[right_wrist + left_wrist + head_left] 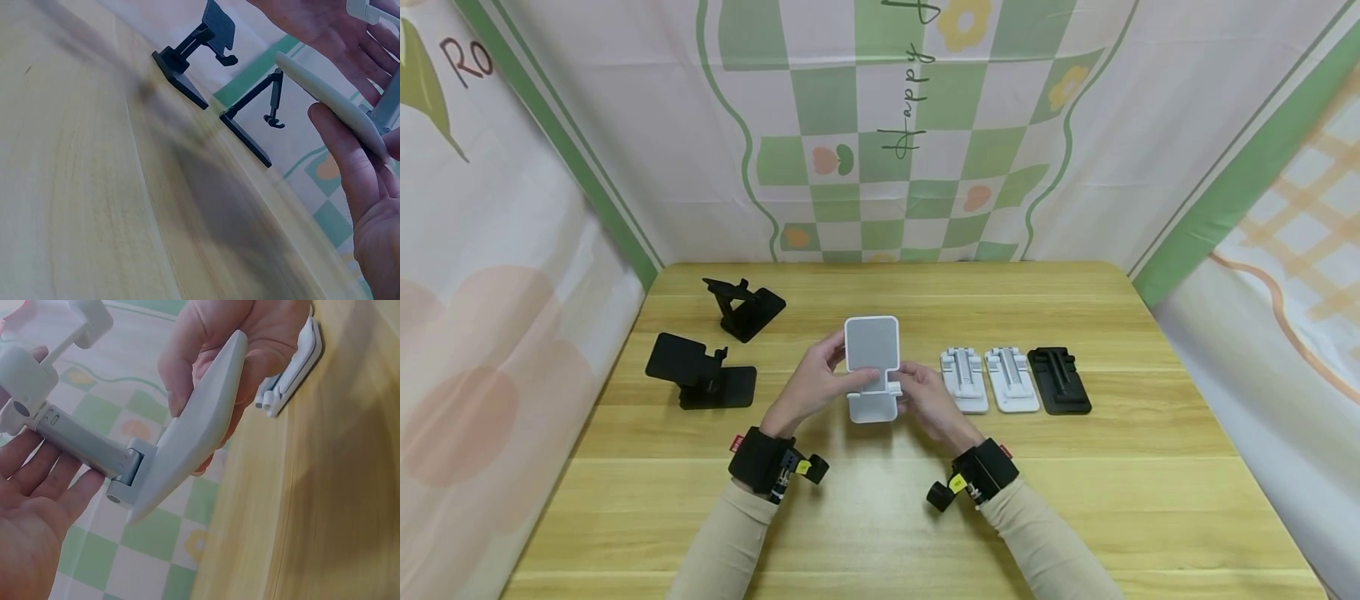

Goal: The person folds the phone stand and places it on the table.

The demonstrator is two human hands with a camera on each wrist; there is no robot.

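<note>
Two unfolded stands are placed near the worktop's far left corner, three folded stands toward its right edge, a held stand between them.

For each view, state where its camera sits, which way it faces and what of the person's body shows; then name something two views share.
Head: on the head, facing forward and down at the table; left hand, right hand and sleeves show.
Left wrist: on that wrist, facing the held white stand; both hands show.
Right wrist: on that wrist, facing across the table, that stand at right, black stands beyond; both hands show.
Shared: head and right wrist both show black stands.
</note>
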